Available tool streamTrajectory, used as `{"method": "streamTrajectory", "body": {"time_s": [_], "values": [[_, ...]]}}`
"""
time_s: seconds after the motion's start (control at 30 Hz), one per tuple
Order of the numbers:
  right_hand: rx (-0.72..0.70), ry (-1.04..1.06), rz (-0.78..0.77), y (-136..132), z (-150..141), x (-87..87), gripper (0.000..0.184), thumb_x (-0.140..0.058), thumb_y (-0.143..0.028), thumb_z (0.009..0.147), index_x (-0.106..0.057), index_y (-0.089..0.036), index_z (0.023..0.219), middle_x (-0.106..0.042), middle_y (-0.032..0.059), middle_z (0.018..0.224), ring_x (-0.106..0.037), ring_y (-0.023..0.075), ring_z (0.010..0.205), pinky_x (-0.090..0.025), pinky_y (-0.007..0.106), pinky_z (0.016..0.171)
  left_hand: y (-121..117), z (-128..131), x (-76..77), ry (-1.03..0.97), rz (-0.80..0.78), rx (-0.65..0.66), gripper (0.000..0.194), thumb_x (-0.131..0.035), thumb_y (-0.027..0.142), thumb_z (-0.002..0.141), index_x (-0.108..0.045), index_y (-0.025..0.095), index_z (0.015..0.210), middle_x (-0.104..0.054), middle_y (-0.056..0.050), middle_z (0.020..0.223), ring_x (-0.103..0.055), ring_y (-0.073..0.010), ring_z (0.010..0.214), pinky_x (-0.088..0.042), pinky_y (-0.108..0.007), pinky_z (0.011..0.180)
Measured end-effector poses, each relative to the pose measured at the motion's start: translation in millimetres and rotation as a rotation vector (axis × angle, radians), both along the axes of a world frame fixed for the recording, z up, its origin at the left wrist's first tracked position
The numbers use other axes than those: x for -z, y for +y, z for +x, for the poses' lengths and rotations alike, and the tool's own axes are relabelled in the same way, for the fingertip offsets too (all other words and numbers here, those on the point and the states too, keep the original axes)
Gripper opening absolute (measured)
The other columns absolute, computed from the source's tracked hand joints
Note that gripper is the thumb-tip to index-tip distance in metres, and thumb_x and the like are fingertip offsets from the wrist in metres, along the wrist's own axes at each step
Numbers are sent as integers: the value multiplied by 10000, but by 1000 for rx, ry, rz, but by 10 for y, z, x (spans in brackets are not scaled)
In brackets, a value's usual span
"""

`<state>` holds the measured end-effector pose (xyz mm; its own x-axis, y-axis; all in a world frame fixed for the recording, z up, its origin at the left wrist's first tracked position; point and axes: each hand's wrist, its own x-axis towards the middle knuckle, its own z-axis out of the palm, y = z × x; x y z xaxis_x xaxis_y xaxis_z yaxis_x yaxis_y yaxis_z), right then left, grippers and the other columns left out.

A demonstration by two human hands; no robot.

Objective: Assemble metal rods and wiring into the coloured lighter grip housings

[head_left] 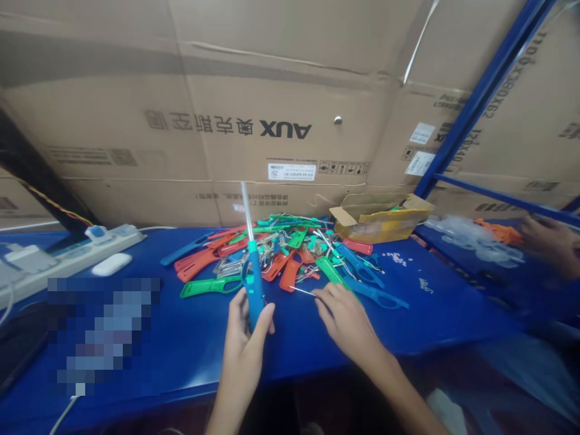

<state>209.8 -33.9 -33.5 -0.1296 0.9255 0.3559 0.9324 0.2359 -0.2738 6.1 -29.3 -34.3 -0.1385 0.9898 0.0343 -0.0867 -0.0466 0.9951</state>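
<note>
My left hand [247, 329] is wrapped round the blue handle of a long-nosed lighter [256, 287]. The lighter stands nearly upright, its silver metal tube pointing up. In my right hand [342, 317] a thin metal rod [302, 291] is pinched, with its free end pointing left over an orange handle shell [290, 275]. Beyond both hands spreads a pile of lighter parts: green handle shells [206, 286], blue shells [378, 295], red ones [194, 264], metal tubes and small wired pieces. What exactly tips the rod inside my fingers is hidden.
An opened cardboard box [385, 226] stands behind the pile. Tiny pale pieces [397, 258] lie to its front. At left are a power strip [122, 238], a white earbud case [111, 264] and a pixelated area. Another person's hand [550, 241] is at far right, near clear plastic parts [475, 238].
</note>
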Motion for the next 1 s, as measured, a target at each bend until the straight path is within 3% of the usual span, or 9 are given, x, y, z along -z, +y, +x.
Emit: {"method": "streamTrajectory", "body": {"time_s": [0.27, 0.37, 0.47, 0.57, 0.63, 0.7, 0.8, 0.9, 1.0], "values": [[-42, 3, 45, 60, -78, 64, 276, -555, -127, 972, -745, -242, 1136, -674, 84, 1057, -621, 260, 988, -474, 416, 845, 1, 13, 109, -17, 10, 12, 774, -856, 458, 714, -484, 244, 1359, -659, -81, 1085, -643, -192, 796, -530, -285, 676], [-24, 23, 58, 99, -55, 98, 281, -518, -120, 982, -749, -224, 1103, -691, 92, 1039, -635, 264, 975, -479, 440, 858, -28, 15, 81, -62, 21, 60, 716, -788, 483, 809, -459, 238, 1396, -663, -69, 1044, -615, -154, 701, -521, -269, 628], [18, 49, 86, 89, -60, 73, 292, -489, -185, 1012, -703, -211, 1209, -698, 116, 1140, -635, 284, 1063, -479, 479, 930, -69, 11, 38, -140, 23, 134, 585, -609, 525, 957, -439, 218, 1425, -683, -75, 1063, -624, -141, 674, -525, -278, 647], [34, 262, 103, 11, -198, -35, 344, -478, -333, 1044, -627, -228, 1335, -659, 115, 1320, -579, 287, 1250, -429, 490, 1071, -111, -11, 70, -79, -6, 198, 604, -574, 513, 985, -405, 238, 1496, -629, -139, 1353, -700, -235, 1029, -565, -321, 825], [-20, 544, 44, -52, -366, -126, 349, -493, -396, 1039, -631, -251, 1324, -648, 86, 1362, -568, 258, 1288, -426, 434, 1106, -135, -35, 125, 43, -9, 272, 650, -631, 481, 959, -412, 262, 1531, -536, -134, 1506, -575, -301, 1319, -520, -395, 1022], [-100, 789, -58, -98, -527, -207, 315, -520, -418, 1021, -669, -250, 1242, -687, 68, 1291, -630, 233, 1197, -491, 363, 1031, -151, -59, 164, 156, 25, 373, 665, -684, 444, 928, -455, 279, 1530, -505, -110, 1551, -456, -335, 1437, -417, -477, 1152], [-53, 1031, -132, -118, -564, -295, 314, -545, -475, 992, -693, -215, 1086, -751, 57, 1067, -707, 213, 969, -552, 311, 875, -153, -82, 146, 240, 84, 496, 615, -679, 421, 932, -500, 306, 1509, -521, -87, 1543, -456, -334, 1434, -339, -521, 1201], [162, 1080, -45, -126, -263, -338, 382, -589, -553, 934, -666, -202, 1065, -757, 56, 934, -710, 211, 843, -557, 309, 814, -130, -75, 86, 223, 89, 530, 546, -611, 438, 974, -513, 305, 1494, -604, -104, 1443, -581, -296, 1286, -390, -493, 1159], [332, 978, 98, -180, 160, -302, 409, -561, -598, 928, -634, -205, 1013, -716, 32, 789, -658, 186, 689, -534, 286, 703, -107, -45, 53, 118, 63, 489, 515, -578, 453, 989, -521, 268, 1467, -663, -115, 1318, -638, -262, 1155, -450, -442, 1088]]}}
